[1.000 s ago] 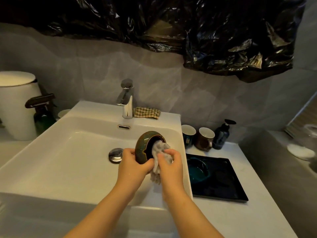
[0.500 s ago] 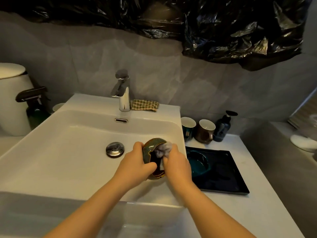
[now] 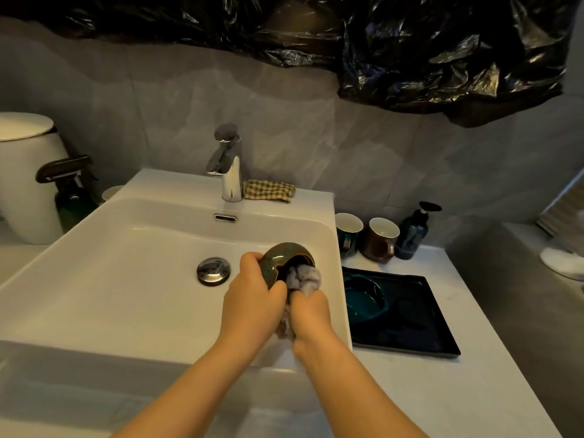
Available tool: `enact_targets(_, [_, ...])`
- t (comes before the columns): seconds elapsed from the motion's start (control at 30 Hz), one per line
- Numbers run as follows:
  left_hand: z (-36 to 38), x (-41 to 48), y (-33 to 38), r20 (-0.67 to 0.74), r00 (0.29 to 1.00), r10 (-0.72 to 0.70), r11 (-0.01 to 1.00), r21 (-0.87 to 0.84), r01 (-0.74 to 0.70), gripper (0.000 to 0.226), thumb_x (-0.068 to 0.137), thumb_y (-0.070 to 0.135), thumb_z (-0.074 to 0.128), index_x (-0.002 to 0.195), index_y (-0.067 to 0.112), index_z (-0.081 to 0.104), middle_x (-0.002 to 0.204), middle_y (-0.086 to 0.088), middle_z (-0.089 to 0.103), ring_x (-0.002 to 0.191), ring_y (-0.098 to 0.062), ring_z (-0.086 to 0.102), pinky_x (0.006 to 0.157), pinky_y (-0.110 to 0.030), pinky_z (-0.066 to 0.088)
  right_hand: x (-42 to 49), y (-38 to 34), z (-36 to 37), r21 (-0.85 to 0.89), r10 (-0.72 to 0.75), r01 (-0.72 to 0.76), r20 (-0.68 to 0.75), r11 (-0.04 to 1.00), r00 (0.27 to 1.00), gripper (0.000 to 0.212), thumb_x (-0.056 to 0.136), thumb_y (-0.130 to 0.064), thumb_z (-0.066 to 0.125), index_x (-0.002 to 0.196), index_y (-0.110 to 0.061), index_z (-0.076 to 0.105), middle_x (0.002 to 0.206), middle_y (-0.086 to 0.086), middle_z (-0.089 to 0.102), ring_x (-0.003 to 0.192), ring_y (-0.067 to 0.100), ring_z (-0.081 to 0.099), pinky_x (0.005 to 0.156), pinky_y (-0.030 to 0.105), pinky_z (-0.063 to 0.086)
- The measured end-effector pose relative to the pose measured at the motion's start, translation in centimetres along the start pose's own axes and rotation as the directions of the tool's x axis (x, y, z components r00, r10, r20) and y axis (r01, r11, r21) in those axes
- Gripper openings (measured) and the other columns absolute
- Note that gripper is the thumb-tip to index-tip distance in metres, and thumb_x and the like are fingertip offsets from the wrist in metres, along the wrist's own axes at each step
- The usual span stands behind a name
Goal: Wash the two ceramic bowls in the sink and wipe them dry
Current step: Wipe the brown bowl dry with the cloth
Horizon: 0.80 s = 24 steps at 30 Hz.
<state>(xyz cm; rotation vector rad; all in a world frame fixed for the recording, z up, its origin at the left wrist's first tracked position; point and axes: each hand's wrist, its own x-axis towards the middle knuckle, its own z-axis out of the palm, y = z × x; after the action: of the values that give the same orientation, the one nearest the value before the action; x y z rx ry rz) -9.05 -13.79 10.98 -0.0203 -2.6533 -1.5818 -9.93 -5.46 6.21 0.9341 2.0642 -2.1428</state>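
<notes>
My left hand [image 3: 252,298] grips a speckled green-brown ceramic bowl [image 3: 282,256] by its rim, tilted on its side above the right part of the white sink [image 3: 126,279]. My right hand [image 3: 311,314] holds a bunched grey cloth [image 3: 305,278] pushed into the bowl's opening; the cloth's tail hangs down between my hands. A second, teal bowl [image 3: 363,300] lies on the black tray [image 3: 420,336] to the right of the sink.
A chrome tap [image 3: 229,165] and a checked cloth [image 3: 268,190] stand on the sink's back ledge; the drain plug [image 3: 213,269] is in the basin. Two mugs [image 3: 363,237] and a pump bottle [image 3: 414,230] stand behind the tray. A spray bottle [image 3: 71,191] and a white bin [image 3: 22,178] are on the left.
The bowl has turned in my left hand, its opening now facing right and down, while my right hand keeps working the cloth inside it. Both hands stay over the sink's right side.
</notes>
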Motion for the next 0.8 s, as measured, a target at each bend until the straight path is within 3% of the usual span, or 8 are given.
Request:
enact_targets(0.07, [0.0,-0.1,-0.2,0.02,0.999,0.025,0.997,0.069,-0.027,0.033,0.082,0.009,0.05,0.113,0.016,0.039,0.09,-0.003,0.057,0.081,-0.026,0.056,0.065,-0.034,0.043,-0.4,0.3,-0.2,0.082,0.042,-0.044,0.032,0.996,0.999,0.026,0.09,-0.007,0.039,0.105,-0.008,0.061,0.075,0.011,0.06,0.059,0.02,0.054,0.048,0.023,0.042])
enact_targets(0.17, [-0.9,0.6,-0.3,0.157,0.987,0.013,0.979,0.201,-0.045,0.028,0.082,0.013,0.05,0.107,0.015,0.04,0.091,-0.007,0.059,0.081,-0.027,0.058,0.066,-0.036,0.048,-0.3,-0.3,-2.0,-0.327,-0.271,0.27,0.042,0.906,0.962,0.028,0.088,-0.008,0.037,0.109,-0.02,0.052,0.094,0.011,0.064,0.08,0.025,0.061,0.065,0.034,0.052])
enact_targets(0.3, [-2.5,1.3,0.6,0.418,0.907,-0.06,0.936,0.34,-0.095,0.022,0.083,0.018,0.049,0.104,0.017,0.042,0.09,-0.003,0.058,0.082,-0.02,0.057,0.063,-0.029,0.044,-1.1,-2.0,-3.7,-0.684,-0.615,0.724,0.534,0.089,0.58,0.044,0.088,-0.012,0.048,0.132,-0.017,0.044,0.116,0.011,0.057,0.101,0.032,0.056,0.08,0.048,0.051])
enact_targets(0.37, [-2.8,1.5,0.8,0.513,0.852,-0.1,0.925,0.364,-0.111,0.025,0.084,0.019,0.05,0.107,0.022,0.043,0.092,0.0,0.057,0.084,-0.015,0.056,0.065,-0.025,0.044,-1.2,-2.3,-3.6,-0.652,-0.587,0.755,0.642,-0.078,0.494,0.042,0.087,-0.018,0.05,0.128,-0.011,0.049,0.11,0.013,0.059,0.097,0.032,0.057,0.074,0.048,0.052])
enact_targets(0.53, [-2.0,1.4,0.7,0.268,0.959,-0.097,0.96,0.28,0.019,0.016,0.083,0.017,0.048,0.098,0.012,0.048,0.089,-0.01,0.059,0.08,-0.026,0.057,0.059,-0.031,0.039,-1.3,-1.5,-3.3,-0.619,-0.562,0.549,0.202,0.561,0.802,0.025,0.087,-0.007,0.042,0.109,-0.017,0.051,0.099,0.007,0.061,0.085,0.024,0.057,0.073,0.037,0.05])
enact_targets(0.63, [-0.6,0.4,0.6,0.056,0.998,0.0,0.977,0.215,-0.012,0.024,0.083,0.014,0.048,0.106,0.013,0.045,0.094,-0.011,0.061,0.084,-0.032,0.057,0.064,-0.035,0.043,-1.5,-0.6,-1.1,-0.05,-0.124,0.122,-0.043,0.991,0.991,0.022,0.091,-0.006,0.039,0.102,-0.011,0.058,0.083,0.01,0.064,0.065,0.016,0.056,0.051,0.023,0.043])
enact_targets(0.7, [0.2,-0.3,0.4,0.014,0.998,0.057,0.971,0.23,-0.059,0.03,0.084,0.015,0.049,0.114,0.016,0.041,0.097,-0.01,0.062,0.085,-0.033,0.058,0.067,-0.037,0.046,-1.6,0.0,0.0,0.327,0.136,-0.142,0.04,0.934,0.99,0.018,0.094,-0.009,0.043,0.089,-0.009,0.06,0.061,0.008,0.06,0.046,0.015,0.052,0.044,0.02,0.041])
enact_targets(0.8, [0.0,0.1,-0.2,0.07,0.997,0.036,0.969,0.241,-0.052,0.029,0.084,0.015,0.048,0.112,0.015,0.038,0.095,-0.011,0.062,0.082,-0.032,0.059,0.069,-0.039,0.049,-0.8,0.3,-0.6,0.055,-0.008,0.009,-0.025,0.998,1.0,0.015,0.093,-0.011,0.042,0.091,-0.017,0.055,0.075,0.011,0.058,0.054,0.016,0.05,0.048,0.027,0.048])
